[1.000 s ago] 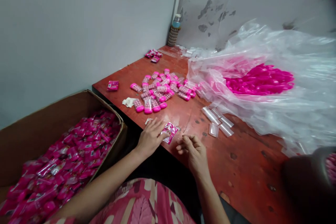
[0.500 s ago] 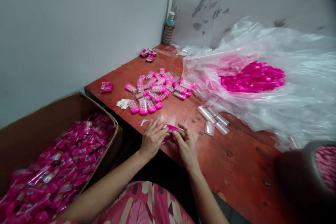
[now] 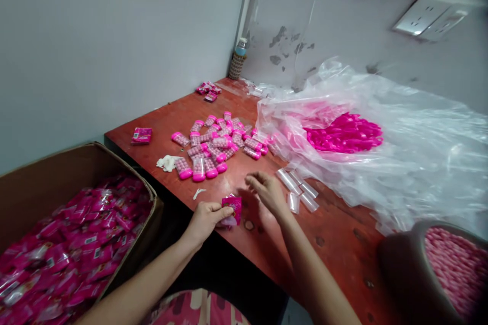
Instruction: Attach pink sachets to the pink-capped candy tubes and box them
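My left hand (image 3: pixel 208 217) pinches a small pink printed packet (image 3: pixel 235 207) between thumb and fingers, just over the table's near edge. Its clear lower end shows beside my thumb. My right hand (image 3: pixel 269 190) is in the air to the right of the packet, apart from it, fingers loosely bent and nothing visible in them. Beyond both hands lies a pile of small clear tubes with pink caps (image 3: pixel 213 142), filled with pink balls. Several clear empty tubes (image 3: pixel 292 179) rest just right of my right hand.
A cardboard box (image 3: pixel 154 203) of pink packets stands at the left. On the red table (image 3: pixel 328 269) are a plastic bag (image 3: pixel 343 177) of pink pieces, a dark bucket (image 3: pixel 404 259) of pink balls, a stack of pink cards (image 3: pixel 142 135), a crumpled white scrap (image 3: pixel 166 163) and a bottle (image 3: pixel 238 58).
My right hand has let go of the packet and moved up and right. My left hand keeps hold of it, lower and further left. The view has tilted up and turned right.
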{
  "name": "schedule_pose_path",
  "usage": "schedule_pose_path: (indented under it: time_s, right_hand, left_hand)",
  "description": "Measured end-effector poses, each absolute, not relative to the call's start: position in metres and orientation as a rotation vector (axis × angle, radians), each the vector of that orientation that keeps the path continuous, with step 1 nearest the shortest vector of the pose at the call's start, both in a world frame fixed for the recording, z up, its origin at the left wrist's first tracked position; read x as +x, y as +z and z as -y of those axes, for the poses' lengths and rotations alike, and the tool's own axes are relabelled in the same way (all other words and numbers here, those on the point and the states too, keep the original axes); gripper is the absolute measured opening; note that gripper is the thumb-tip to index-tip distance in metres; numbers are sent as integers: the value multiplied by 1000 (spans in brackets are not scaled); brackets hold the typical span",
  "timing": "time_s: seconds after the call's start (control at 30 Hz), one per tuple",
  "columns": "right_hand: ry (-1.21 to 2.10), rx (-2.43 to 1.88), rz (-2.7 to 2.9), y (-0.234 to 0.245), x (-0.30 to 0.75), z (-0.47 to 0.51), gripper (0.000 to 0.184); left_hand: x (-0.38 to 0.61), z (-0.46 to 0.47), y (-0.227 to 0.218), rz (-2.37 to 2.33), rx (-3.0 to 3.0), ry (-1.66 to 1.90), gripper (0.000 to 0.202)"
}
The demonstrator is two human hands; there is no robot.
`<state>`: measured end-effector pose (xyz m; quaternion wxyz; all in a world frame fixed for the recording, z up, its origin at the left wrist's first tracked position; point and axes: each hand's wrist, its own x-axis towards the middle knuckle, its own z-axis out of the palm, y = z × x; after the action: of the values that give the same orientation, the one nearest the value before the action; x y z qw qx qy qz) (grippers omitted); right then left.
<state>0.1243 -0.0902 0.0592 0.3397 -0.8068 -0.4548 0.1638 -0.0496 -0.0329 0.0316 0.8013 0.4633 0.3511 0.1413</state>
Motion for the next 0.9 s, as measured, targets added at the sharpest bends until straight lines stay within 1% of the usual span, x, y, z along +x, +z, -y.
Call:
schedule_pose_path:
  time_s: [0.03, 0.1, 0.23, 0.33, 0.47, 0.6, 0.67, 0.77, 0.9]
  right_hand:
    - [303, -2187, 1206, 61, 139, 77, 25]
    - [157, -2279, 1209, 62, 168, 47, 30]
    - [22, -2389, 1261, 55, 208, -4, 47]
    - [-26, -2447, 1297, 42, 210, -12, 54]
    - [-32, -2466, 1383, 25, 181, 13, 54]
    - [-60, -2318, 1593, 32, 158, 23, 54]
    - [-81, -2261, 1615, 45, 161, 4, 49]
    - [-66, -2301, 1575, 62, 185, -42, 42]
    - [-83, -2518, 1341, 69, 233, -75, 45]
  left_hand:
    - [-50, 33, 33, -774, 975, 310, 29]
    - [-53, 32, 37, -810, 958, 330, 29]
    - [-58, 28, 42, -833, 891, 353, 28]
    - [-63, 23, 40, -876, 839, 408, 29]
    - [-65, 14, 35, -946, 756, 432, 29]
    - [-63, 7, 33, -943, 743, 391, 27]
    - [-60, 7, 32, -950, 741, 380, 28]
    - [-57, 8, 30, -1019, 723, 399, 31]
    - [-56, 9, 28, -1088, 685, 424, 34]
